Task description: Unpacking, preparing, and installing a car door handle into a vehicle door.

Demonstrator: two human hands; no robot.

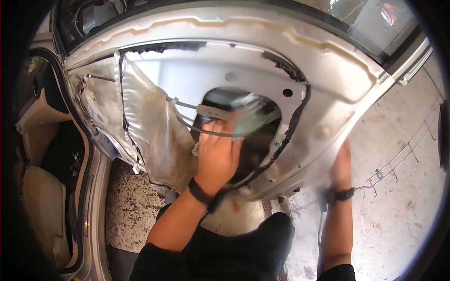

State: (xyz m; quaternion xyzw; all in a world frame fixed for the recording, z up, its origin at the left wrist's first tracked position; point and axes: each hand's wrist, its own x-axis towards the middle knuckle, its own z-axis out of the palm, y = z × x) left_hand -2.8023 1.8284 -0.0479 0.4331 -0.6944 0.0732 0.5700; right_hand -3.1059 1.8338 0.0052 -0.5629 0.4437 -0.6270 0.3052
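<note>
A silver car door [347, 70] lies in front of me with its inner side bare. My left hand [218, 152] reaches to the large opening [260, 159] in its panel. Its fingers are bent near a dark cable [187, 124], and a greenish see-through piece [258, 121], blurred, shows between thumb and fingers. It looks like glass or plastic; I cannot tell which. At the door's right edge is my right hand [342, 166], smeared by motion with its fingers partly hidden. Both wrists wear dark bands.
A wrinkled silvery sheet [150, 107] covers the door's left part, edged with black sealant [300, 110]. Further left are the car's door sill [96, 201] and a beige seat [44, 206]. A wire rack [398, 161] lies on the stained pale floor [398, 225] at right.
</note>
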